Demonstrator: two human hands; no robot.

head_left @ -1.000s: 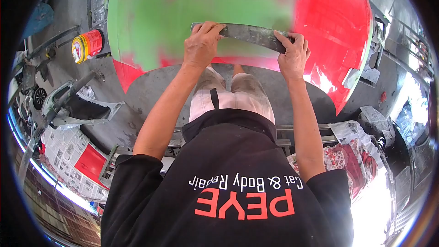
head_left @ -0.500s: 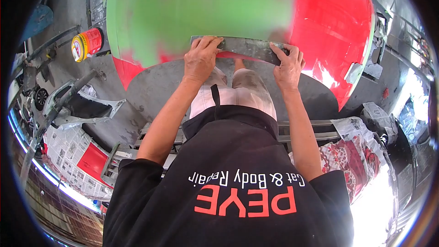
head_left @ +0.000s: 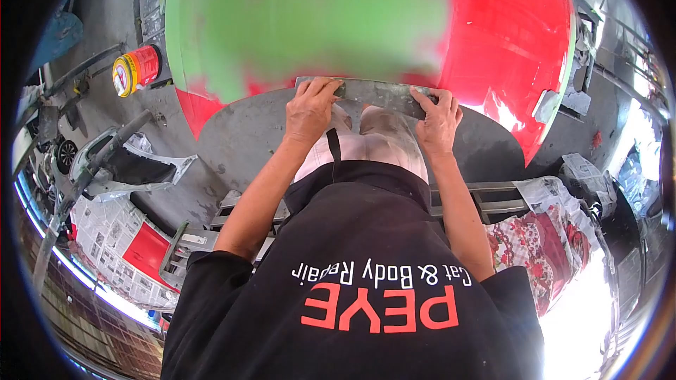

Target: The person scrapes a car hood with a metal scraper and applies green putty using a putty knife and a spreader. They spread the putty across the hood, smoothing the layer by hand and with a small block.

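A long grey, stained flat block (head_left: 377, 95) lies crosswise at the near edge of a large curved red panel (head_left: 507, 35), which has a broad light green patch over its left and middle part. My left hand (head_left: 310, 109) grips the block's left end, fingers on top. At the right end, my right hand (head_left: 438, 121) holds it with the thumb on the upper face. The block's underside is hidden, so I cannot tell how much of it touches the panel.
A red and yellow can (head_left: 137, 70) is left of the panel. A bumper-like part (head_left: 134, 165) lies lower left, near newspaper-covered panels (head_left: 105, 229). Floral cloth (head_left: 528, 246) lies at the right. Metal stands flank the red panel.
Both hands have drawn the block toward my body, from over the panel to its near edge. My right hand has also shifted slightly left.
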